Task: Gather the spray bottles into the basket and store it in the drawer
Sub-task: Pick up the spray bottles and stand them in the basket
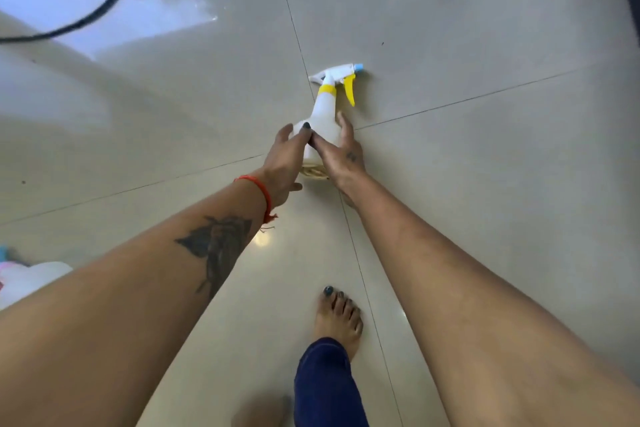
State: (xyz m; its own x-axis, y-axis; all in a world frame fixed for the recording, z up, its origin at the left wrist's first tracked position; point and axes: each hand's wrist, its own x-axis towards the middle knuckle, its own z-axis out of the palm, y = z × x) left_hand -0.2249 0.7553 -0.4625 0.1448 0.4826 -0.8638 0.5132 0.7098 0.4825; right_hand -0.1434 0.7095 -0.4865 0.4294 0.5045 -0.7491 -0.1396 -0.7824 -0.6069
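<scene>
Glossy tiled floor (pixel 450 28) (smooth plastic spray bottle (pixel 325 114))

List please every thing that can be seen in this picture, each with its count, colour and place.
spray bottle: one, white with yellow collar and trigger and blue nozzle tip, lying on the floor at centre, between both hands
floor: one, glossy beige tiles, fills the view
cable: one, black, upper left
blurred items: count unclear, white, pink and blue, left edge
left hand: one, red thread on wrist, on the bottle
right hand: one, on the bottle
foot: one, bare, dark blue trouser leg, bottom centre
</scene>
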